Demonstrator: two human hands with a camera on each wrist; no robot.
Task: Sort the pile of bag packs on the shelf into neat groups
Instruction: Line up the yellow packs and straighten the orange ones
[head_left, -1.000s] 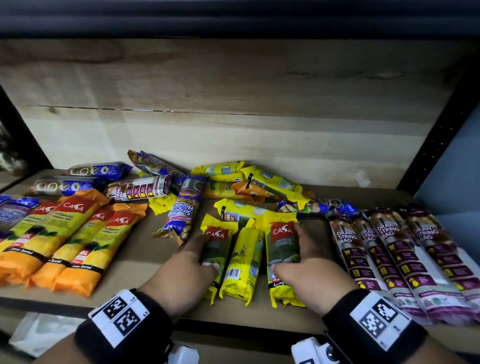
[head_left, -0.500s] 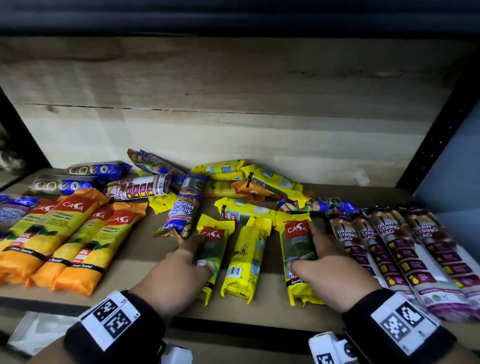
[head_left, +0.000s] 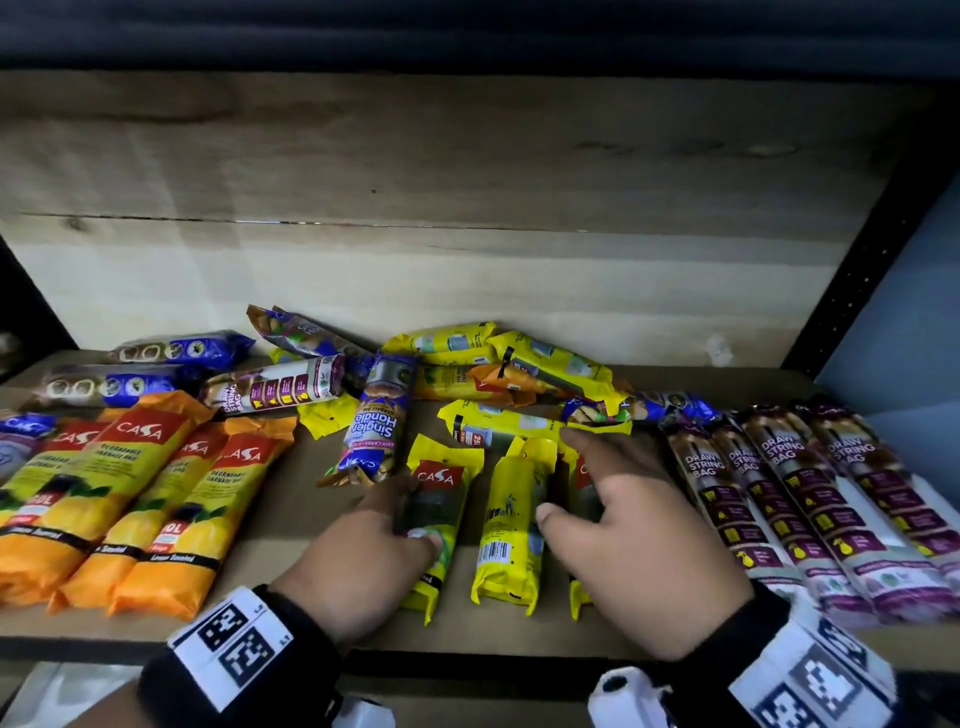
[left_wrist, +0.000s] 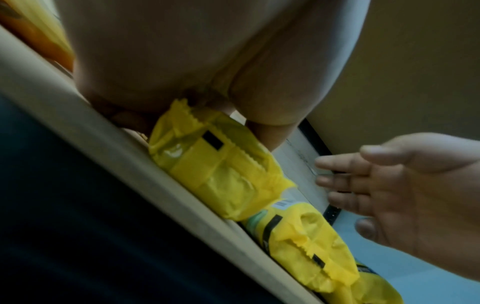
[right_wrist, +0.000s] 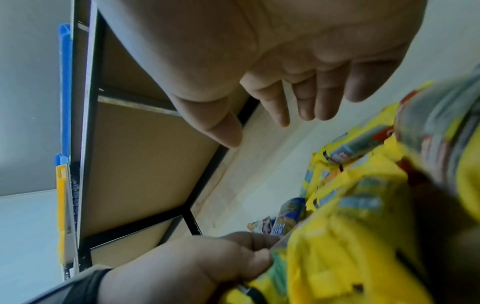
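orange packs (head_left: 119, 499) at left and purple packs (head_left: 810, 499) at right are lying grouped; i'm gripping a yellow pack (head_left: 434, 512) with my left hand (head_left: 363, 551), right hand (head_left: 628, 525) fingers relaxed, while the centre pile (head_left: 467, 374) is awaiting sorting.

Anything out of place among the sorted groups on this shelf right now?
Yes. One Draw String Bag pack lies crosswise at the back left, away from its matching row on the right. The middle yellow pack lies barcode-side up, unlike the logo-up one under the left hand.
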